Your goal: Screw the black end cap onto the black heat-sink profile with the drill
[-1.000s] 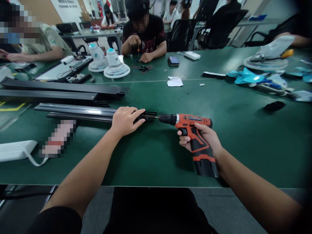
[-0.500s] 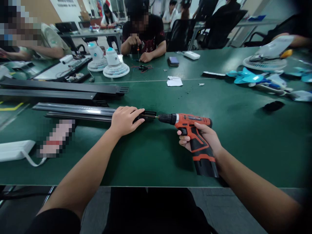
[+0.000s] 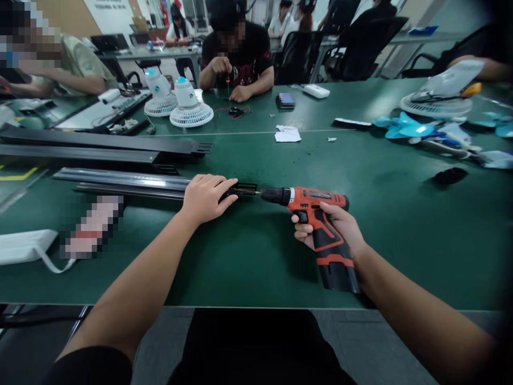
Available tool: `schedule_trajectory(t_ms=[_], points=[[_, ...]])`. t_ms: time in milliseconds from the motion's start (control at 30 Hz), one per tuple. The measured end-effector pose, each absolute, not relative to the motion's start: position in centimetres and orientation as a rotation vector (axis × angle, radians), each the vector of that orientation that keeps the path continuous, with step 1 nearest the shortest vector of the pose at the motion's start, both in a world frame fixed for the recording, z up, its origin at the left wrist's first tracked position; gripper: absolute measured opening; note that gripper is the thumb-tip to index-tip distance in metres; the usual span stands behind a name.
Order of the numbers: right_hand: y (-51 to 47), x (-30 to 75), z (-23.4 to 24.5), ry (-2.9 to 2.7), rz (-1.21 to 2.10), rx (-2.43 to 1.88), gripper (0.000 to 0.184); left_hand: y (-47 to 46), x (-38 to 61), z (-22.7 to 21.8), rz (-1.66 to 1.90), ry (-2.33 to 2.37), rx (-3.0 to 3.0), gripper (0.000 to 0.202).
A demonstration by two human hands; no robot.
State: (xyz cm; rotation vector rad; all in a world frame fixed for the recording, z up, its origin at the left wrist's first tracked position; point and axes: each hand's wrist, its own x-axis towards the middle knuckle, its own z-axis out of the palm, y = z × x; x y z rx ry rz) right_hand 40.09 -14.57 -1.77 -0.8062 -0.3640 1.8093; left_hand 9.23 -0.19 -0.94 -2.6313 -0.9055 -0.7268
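Note:
My left hand (image 3: 206, 198) lies over the right end of a long, glossy black bar (image 3: 132, 178), its fingers curled over the far side and thumb on the near side. In my right hand (image 3: 345, 224) is an orange and black cordless drill (image 3: 319, 198), held by its handle with a finger at the trigger. The drill points left, and its thin bit reaches the slotted end of the bar just past my left fingers. Whether the bit sits inside the end or only touches it, I cannot tell.
More black bars (image 3: 88, 152) lie behind, at the left. A blurred-out flat object (image 3: 94, 227) and a white strapped item (image 3: 26, 247) are near my left forearm. White fans (image 3: 188, 107) stand farther back. Blue and white parts (image 3: 409, 127) lie right. A person (image 3: 240, 64) opposite holds a screwdriver.

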Motion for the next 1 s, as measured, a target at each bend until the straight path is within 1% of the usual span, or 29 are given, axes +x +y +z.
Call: schedule_trajectory(t_ms=[133, 367, 733, 1000], points=[[-14.5, 40.1, -1.8, -0.334, 1.813, -0.796, 0.043, -0.2, 9.2, -1.0, -0.731, -0.904, -2.632, 0.046], [-14.5, 40.1, -1.8, -0.323, 1.821, -0.79, 0.04, -0.3, 9.2, -0.8, -0.715, -0.956, -2.672, 0.045], [-14.4, 40.0, -1.8, -0.349, 1.808, -0.828, 0.042, -0.3, 9.2, -0.1, -0.687, -1.024, -2.742, 0.043], [-14.5, 39.9, -1.8, -0.344, 1.808, -0.819, 0.042, 0.2, 8.8, 0.5, -0.481, -1.034, -2.755, 0.049]])
